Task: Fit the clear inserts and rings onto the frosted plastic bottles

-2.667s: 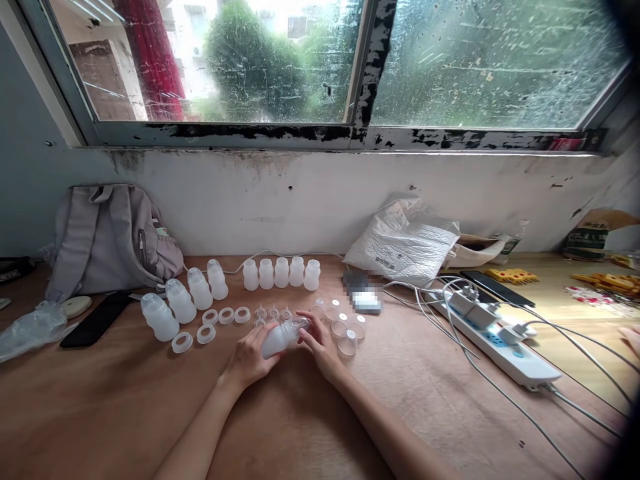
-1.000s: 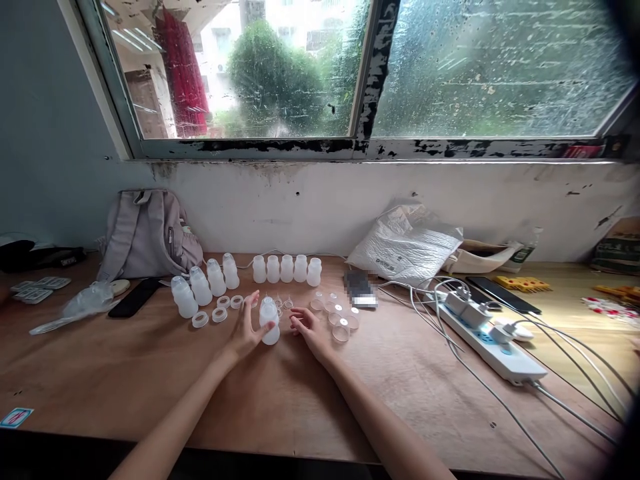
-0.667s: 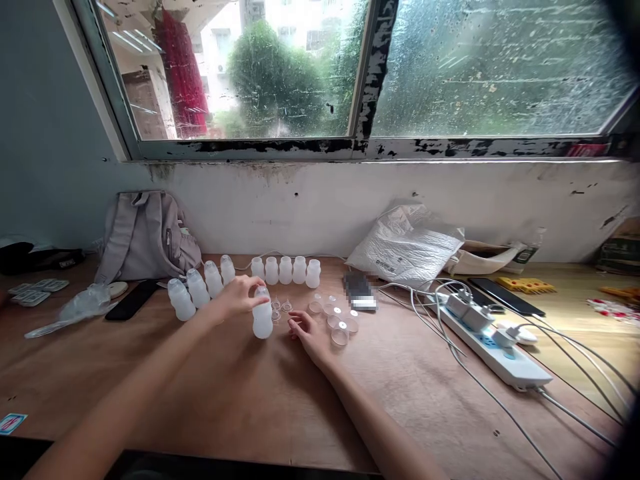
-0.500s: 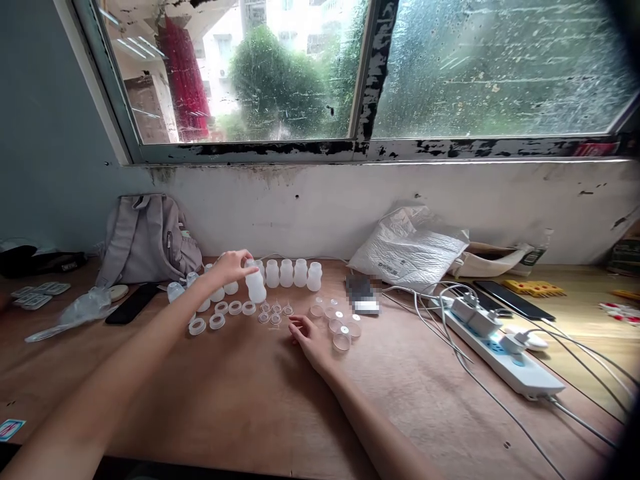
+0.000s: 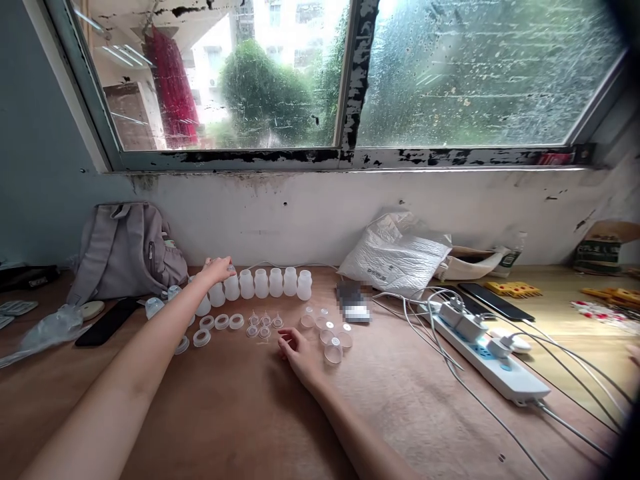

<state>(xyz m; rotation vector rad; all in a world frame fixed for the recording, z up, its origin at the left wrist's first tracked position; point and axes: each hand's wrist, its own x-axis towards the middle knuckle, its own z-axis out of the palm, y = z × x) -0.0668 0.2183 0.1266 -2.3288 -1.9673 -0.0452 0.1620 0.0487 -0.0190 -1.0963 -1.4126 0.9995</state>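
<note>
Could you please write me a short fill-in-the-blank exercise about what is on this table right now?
1. The left hand reaches to the row of white ____ standing near the wall.
2. The right hand rests on the wooden ____.
3. Left of the bottles, a grey ____ leans against the wall.
4. Several chargers are plugged into the white ____ on the right.

Missing words: bottles; table; backpack; power strip.

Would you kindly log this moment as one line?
left hand: on capped translucent plastic bottle | right hand: resting on brown wooden table
</note>
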